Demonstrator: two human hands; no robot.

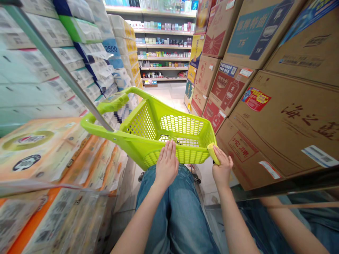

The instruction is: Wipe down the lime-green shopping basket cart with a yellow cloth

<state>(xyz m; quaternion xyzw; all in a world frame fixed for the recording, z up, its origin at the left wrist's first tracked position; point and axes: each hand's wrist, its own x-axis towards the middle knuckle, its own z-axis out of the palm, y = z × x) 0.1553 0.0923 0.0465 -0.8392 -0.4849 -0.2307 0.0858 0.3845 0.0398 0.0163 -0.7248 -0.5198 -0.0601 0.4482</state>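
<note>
A lime-green plastic shopping basket [185,155] with perforated sides and a long grey pull bar [60,70] is in front of my knees. My left hand [167,160] lies on its near side, fingers stretched out together over the rim. At the right end corner, my right hand [222,163] grips a folded yellow cloth [213,153] and presses it against the basket's edge. Part of the cloth is hidden under my fingers. The basket's inside shows its lattice floor and walls, with a small dark patch at the bottom that I cannot make out.
Large cardboard cartons [286,120] rise in stacks on the right, close to my right arm. Packs of tissue paper [39,144] are piled on the left. Straight ahead, a tiled aisle [169,93] leads to shelves [166,46] of small boxed goods.
</note>
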